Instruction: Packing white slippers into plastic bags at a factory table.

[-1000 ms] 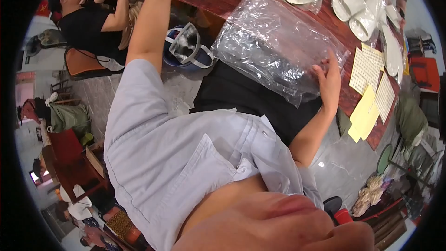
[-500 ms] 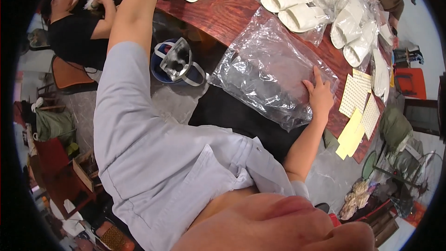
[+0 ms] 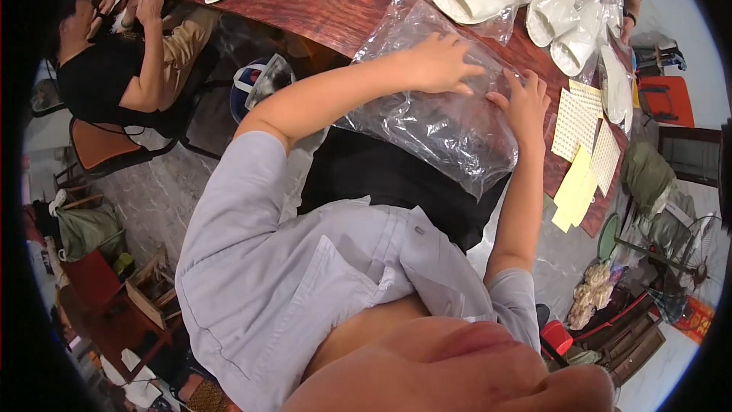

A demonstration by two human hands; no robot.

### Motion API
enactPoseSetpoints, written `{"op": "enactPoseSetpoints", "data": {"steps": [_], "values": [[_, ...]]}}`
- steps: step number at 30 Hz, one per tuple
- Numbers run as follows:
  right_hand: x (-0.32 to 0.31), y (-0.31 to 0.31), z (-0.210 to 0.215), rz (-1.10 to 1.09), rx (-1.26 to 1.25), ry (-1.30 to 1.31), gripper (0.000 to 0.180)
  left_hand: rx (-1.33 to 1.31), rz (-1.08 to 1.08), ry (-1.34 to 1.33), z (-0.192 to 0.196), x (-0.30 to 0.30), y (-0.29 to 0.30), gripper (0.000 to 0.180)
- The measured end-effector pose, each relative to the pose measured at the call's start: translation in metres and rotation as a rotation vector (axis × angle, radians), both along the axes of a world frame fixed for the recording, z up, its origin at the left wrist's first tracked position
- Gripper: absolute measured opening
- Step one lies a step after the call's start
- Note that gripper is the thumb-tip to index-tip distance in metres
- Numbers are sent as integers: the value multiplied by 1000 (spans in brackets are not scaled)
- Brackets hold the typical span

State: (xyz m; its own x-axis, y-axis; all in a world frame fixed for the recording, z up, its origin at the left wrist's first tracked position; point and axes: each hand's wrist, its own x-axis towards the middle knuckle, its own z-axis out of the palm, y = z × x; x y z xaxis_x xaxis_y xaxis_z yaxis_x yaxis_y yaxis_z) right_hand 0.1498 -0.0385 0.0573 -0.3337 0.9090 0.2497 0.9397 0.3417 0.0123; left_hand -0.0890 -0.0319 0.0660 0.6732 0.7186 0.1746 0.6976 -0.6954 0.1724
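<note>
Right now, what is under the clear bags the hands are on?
Both hands, left and right, press on the clear bags. Under them lies the red wooden table; the near edge overhangs the dark lap. Glare hides whether anything is inside.

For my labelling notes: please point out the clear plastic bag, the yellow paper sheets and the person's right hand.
clear plastic bag [image 3: 442,126], head view, crinkled middle.
yellow paper sheets [image 3: 573,191], head view, upper sheet.
right hand [image 3: 524,103], head view, back of hand.

We are seeing a clear plastic bag [image 3: 435,107] lying on the bench's near edge; white label sheets [image 3: 573,116] and yellow sheets [image 3: 573,187] are lying right of it.
</note>
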Motion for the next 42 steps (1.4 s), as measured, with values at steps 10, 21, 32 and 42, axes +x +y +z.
{"op": "enactPoseSetpoints", "data": {"steps": [10,21,32,42], "values": [[8,11,-20,79,35,86,63,-120,-118,54,21,24,-32,60],[6,73,43,147,-100,307,75,201,45,-183,-60,55,-51,65],[-64,187,25,417,91,-76,42,118,61,-160,-54,64,-52,68],[-52,250,67,461,128,460,39,9,72,73,-32,83,-44,61]]}}
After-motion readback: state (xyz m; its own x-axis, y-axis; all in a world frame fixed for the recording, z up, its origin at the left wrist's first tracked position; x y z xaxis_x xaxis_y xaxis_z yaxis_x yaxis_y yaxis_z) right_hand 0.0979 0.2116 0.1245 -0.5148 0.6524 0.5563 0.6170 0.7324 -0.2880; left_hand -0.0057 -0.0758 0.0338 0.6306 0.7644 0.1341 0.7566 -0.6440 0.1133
